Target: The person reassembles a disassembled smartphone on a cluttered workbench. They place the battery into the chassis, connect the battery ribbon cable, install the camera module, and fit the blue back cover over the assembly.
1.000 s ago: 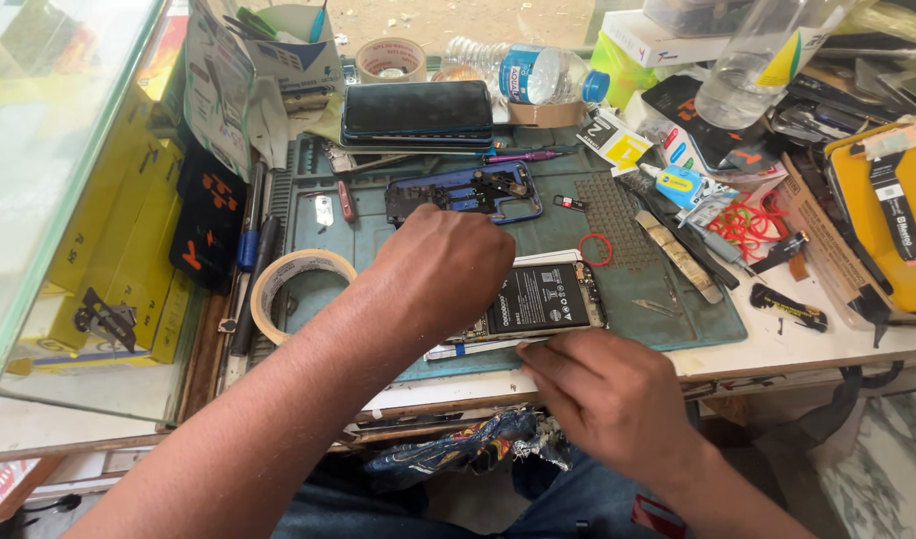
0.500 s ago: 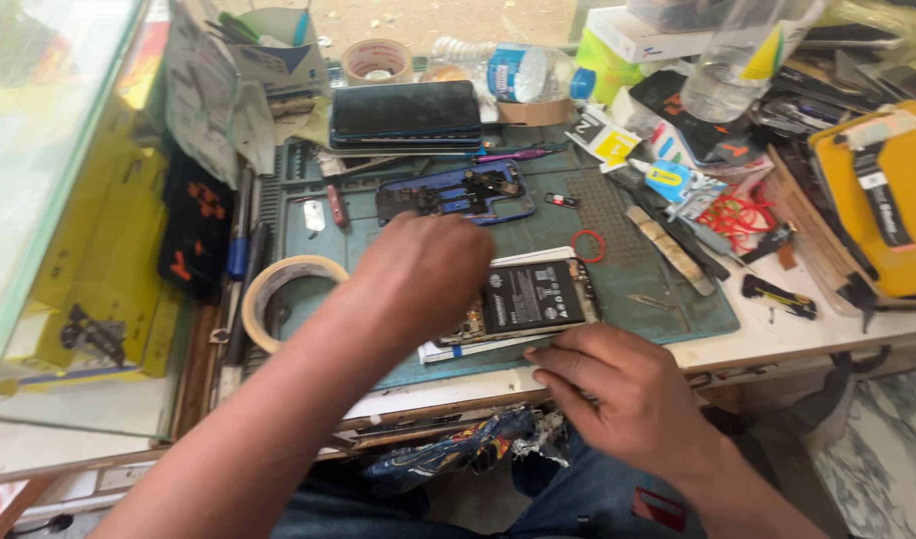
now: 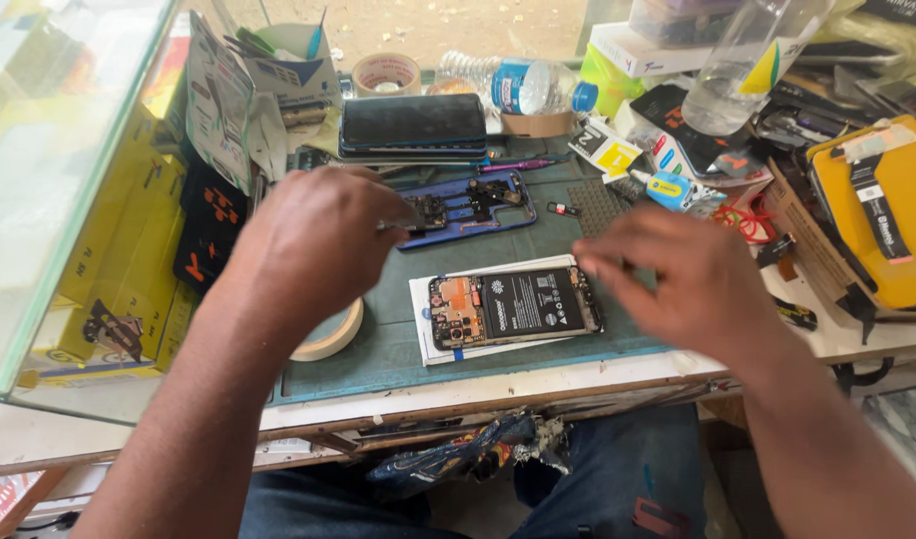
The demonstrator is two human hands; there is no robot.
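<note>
Opened smartphone on the mat, both hands lifted off it

Opened smartphone [image 3: 515, 307], back cover off and black battery showing, lies flat on a white sheet [image 3: 430, 339] at the centre of the green work mat [image 3: 378, 354], in the lower middle of the frame. We see neither hand touching it. Our left hand [image 3: 313, 250] hovers left of centre, its fingertips at the near end of the blue phone frame [image 3: 470, 206] that lies above the open phone; the fingers look bunched together, perhaps pinching a small part or tool, but the back of the hand hides them, so we cannot tell. Our right hand [image 3: 678, 274] is blurred, right of the phone, its fingers loosely curled and slightly apart, holding nothing we can make out.

We judge that we are between strip-down steps, with the left hand busy at the blue frame. A roll of tape [image 3: 330, 334] sits at the mat's left edge, partly under our forearm. The next move calls for a fine, steady grip and one hand steadying the phone, since loose small parts lie close by.
</note>
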